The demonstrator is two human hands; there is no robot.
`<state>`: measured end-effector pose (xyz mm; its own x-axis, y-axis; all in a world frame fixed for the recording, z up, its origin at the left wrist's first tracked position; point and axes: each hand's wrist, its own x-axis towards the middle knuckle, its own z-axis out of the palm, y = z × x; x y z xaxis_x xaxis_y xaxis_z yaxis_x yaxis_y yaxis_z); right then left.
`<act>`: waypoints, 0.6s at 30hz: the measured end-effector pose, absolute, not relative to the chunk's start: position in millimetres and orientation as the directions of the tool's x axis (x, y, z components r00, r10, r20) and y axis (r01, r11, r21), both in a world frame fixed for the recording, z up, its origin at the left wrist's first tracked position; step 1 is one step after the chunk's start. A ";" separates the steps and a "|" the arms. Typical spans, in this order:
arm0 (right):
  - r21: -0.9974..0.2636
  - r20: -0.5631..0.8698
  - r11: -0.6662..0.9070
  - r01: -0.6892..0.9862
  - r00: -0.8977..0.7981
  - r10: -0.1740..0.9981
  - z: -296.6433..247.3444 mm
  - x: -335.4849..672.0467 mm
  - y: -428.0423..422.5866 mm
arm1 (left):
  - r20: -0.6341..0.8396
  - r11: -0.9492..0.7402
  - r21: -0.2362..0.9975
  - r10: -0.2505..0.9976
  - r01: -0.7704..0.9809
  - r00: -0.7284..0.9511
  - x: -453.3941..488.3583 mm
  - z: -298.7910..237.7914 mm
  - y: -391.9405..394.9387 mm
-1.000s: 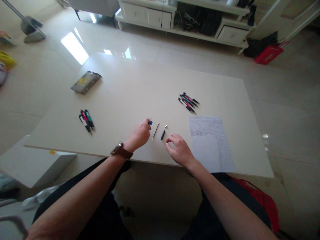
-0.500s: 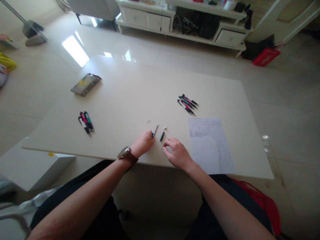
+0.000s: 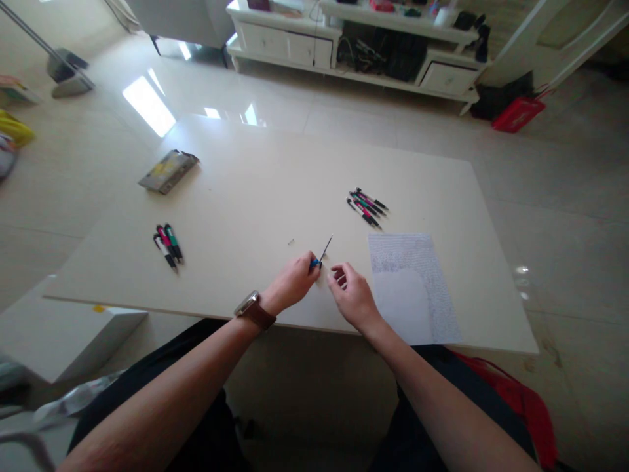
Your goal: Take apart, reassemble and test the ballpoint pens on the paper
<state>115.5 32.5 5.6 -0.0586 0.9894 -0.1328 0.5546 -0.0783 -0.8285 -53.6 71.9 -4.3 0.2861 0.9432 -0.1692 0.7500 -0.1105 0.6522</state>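
Observation:
My left hand (image 3: pixel 297 278), wearing a watch, is closed around a blue pen barrel (image 3: pixel 313 263). From the barrel a thin dark refill (image 3: pixel 327 246) sticks out, pointing up and to the right. Just right of it hovers my right hand (image 3: pixel 352 294), its fingers curved and apart, with nothing visible between them. A small pen spring (image 3: pixel 291 242) lies on the white table beyond my left hand. The black pen grip and the small silver tip are largely hidden by the left hand and the barrel.
Several pens (image 3: pixel 366 208) lie grouped beyond a written sheet of paper (image 3: pixel 400 301) at the right. More pens (image 3: pixel 168 246) lie at the left, with a grey and yellow box (image 3: pixel 170 172) behind them. The white table (image 3: pixel 265 177) has its near edge by my legs.
My left hand has moved right with the blue barrel and refill, over where the black grip lay in view. The right hand has shifted slightly right, its fingers a little more spread.

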 end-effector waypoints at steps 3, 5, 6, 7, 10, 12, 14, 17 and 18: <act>-0.948 -0.167 -0.171 0.268 0.039 0.985 2.5 118.7 40.8 | -0.117 -0.190 0.732 0.910 0.654 0.397 -49.0 6.3 68.6; -0.978 -0.175 -0.177 0.108 0.020 0.984 1.5 119.3 44.8 | -0.094 -0.246 0.749 0.880 0.616 0.465 -47.7 12.3 66.3; -0.983 -0.177 -0.177 0.058 -0.001 0.984 1.6 119.3 46.1 | -0.086 -0.267 0.753 0.867 0.601 0.492 -47.5 14.7 65.5; -0.984 -0.175 -0.174 0.030 -0.018 0.984 2.1 119.1 47.1 | -0.079 -0.281 0.757 0.857 0.590 0.510 -47.5 16.9 65.0; -0.990 -0.138 -0.138 0.013 0.018 0.990 5.1 120.5 49.0 | -0.071 -0.286 0.767 0.851 0.574 0.520 -48.8 21.8 65.2; -0.995 -0.096 -0.094 -0.020 0.112 0.989 7.8 123.6 50.8 | -0.070 -0.277 0.769 0.859 0.576 0.507 -50.2 23.8 66.4; -0.996 -0.062 -0.047 -0.082 0.200 0.978 10.4 127.8 52.9 | -0.074 -0.271 0.764 0.865 0.586 0.497 -51.9 24.9 67.4; -0.989 -0.043 -0.007 -0.150 0.243 0.969 13.5 131.5 54.8 | -0.076 -0.277 0.750 0.866 0.600 0.495 -53.4 24.8 67.5; -0.988 -0.043 -0.006 -0.155 0.239 0.970 14.3 131.3 54.8 | -0.077 -0.280 0.745 0.866 0.605 0.495 -53.4 24.6 67.1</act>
<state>131.3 54.8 14.3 0.2394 0.9699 -0.0435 -0.1555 -0.0059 -0.9878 -53.4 67.1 24.6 0.4948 0.8656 -0.0768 0.6052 -0.2798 0.7453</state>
